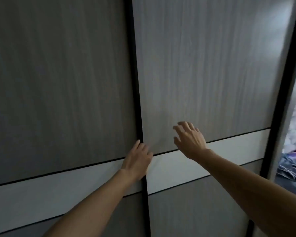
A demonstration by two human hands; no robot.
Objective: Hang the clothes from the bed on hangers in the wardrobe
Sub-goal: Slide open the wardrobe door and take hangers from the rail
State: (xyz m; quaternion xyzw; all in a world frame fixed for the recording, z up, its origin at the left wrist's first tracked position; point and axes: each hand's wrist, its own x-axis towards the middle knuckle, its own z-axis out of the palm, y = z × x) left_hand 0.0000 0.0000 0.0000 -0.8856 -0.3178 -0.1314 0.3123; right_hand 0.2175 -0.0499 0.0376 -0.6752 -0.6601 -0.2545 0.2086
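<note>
Your left hand (137,158) at the black edge strip (137,100) of the grey wood-grain wardrobe door (212,74), grip unclear; right hand (189,139) open. Slide it evenly.

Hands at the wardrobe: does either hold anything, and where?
Right hand holds nothing. Left hand touches the door's black edge strip; a grip cannot be told.

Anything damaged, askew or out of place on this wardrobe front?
Nothing stands out. The wardrobe doors look intact, their pale bands lining up. The left hand is at the dark centre edge, the right hand spread just right of it. Clothes lie heaped beyond, unhung.
</note>
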